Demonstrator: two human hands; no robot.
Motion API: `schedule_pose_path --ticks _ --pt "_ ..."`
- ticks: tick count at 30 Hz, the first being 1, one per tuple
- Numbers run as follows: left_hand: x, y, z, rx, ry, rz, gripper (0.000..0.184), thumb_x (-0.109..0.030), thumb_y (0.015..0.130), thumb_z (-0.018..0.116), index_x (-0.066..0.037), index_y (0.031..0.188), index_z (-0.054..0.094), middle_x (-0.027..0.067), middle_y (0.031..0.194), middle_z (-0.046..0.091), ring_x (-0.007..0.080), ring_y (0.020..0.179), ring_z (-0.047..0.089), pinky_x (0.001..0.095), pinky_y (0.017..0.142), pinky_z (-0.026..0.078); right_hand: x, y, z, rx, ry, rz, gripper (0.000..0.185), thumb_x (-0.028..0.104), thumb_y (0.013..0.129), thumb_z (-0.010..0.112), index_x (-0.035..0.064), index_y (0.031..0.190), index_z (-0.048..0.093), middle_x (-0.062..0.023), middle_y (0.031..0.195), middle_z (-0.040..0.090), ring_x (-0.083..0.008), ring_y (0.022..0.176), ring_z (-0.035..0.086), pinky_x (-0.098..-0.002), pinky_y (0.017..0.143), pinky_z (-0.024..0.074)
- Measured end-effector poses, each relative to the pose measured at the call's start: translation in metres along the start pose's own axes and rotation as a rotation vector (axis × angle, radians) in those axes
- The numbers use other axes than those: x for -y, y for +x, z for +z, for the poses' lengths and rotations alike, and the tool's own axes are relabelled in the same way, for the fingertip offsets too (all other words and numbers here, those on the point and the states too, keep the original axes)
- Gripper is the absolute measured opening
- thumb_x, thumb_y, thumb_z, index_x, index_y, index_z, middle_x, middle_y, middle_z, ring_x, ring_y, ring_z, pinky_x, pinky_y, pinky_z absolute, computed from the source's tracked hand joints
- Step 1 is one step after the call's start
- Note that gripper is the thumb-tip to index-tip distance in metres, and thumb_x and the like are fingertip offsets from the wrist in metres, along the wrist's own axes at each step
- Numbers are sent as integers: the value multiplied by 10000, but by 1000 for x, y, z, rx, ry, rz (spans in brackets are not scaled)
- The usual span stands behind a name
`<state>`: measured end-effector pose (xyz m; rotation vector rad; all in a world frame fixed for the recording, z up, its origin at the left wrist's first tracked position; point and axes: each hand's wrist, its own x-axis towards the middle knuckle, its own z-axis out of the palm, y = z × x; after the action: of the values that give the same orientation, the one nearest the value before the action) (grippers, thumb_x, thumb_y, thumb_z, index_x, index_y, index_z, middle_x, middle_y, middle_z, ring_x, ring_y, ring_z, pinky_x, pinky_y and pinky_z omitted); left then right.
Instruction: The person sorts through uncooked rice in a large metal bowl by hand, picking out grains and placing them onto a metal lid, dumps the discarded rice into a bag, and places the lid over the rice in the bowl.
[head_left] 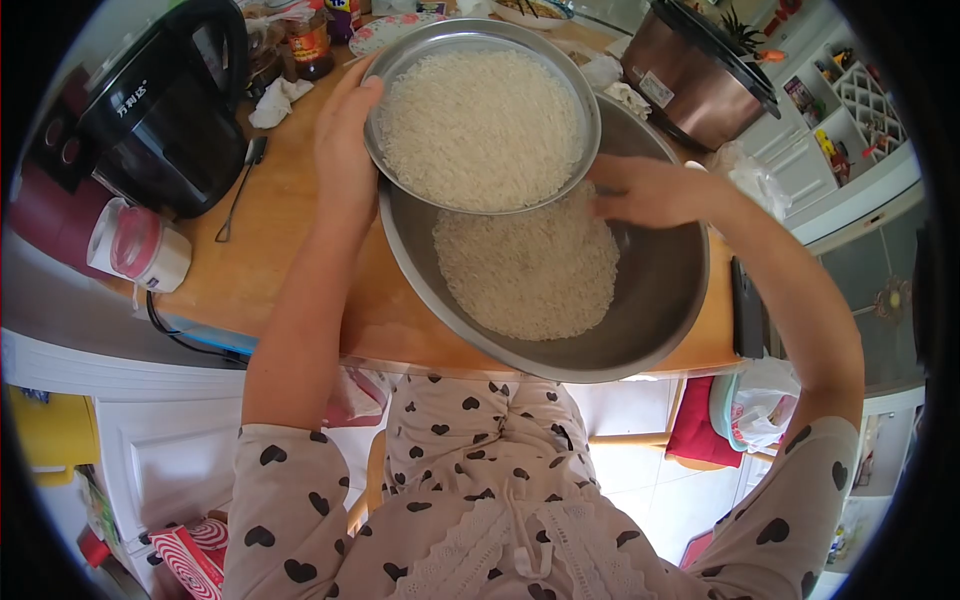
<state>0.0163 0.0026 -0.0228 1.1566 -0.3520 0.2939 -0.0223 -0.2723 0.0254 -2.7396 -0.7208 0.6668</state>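
Left hand [345,140]: clamped on the near edge of our rice-filled pan [590,110], which extends to its right.
Right hand [650,190]: nearer the loose rice [530,275], leftward and toward us in the large bowl [665,290]; blurred fingers, grip we cannot tell.

Left fingers [366,95] — part-hidden behind upper bowl [590,120]
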Motion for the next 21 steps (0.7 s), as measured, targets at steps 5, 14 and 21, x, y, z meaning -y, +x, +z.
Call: schedule_pose_path --ticks 5,14,21 --pt "6 2 -4 12 28 22 432 -206 870 467 63 1205 508 118 1147 560 172 1049 521 262 923 374 1 26 45 -172 -208 -68 551 253 875 490 -12 1338 351 -229 1365 350 -330 1246 374 -392 1025 335" --pt "5 1 -5 37 52 49 427 -204 879 450 53 1215 509 114 1160 559 175 1064 522 267 924 379 64 31 66 -78 30 -163 402 209 869 483 -45 1180 493 -219 1181 483 -348 1108 475 -410 947 398" --pt "2 0 -4 44 75 39 429 -206 884 453 50 1223 508 115 1162 562 172 1060 529 267 917 386 73 -2 61 56 172 -458 349 192 877 513 18 1180 511 -163 1151 515 -307 1077 493 -372 929 403"
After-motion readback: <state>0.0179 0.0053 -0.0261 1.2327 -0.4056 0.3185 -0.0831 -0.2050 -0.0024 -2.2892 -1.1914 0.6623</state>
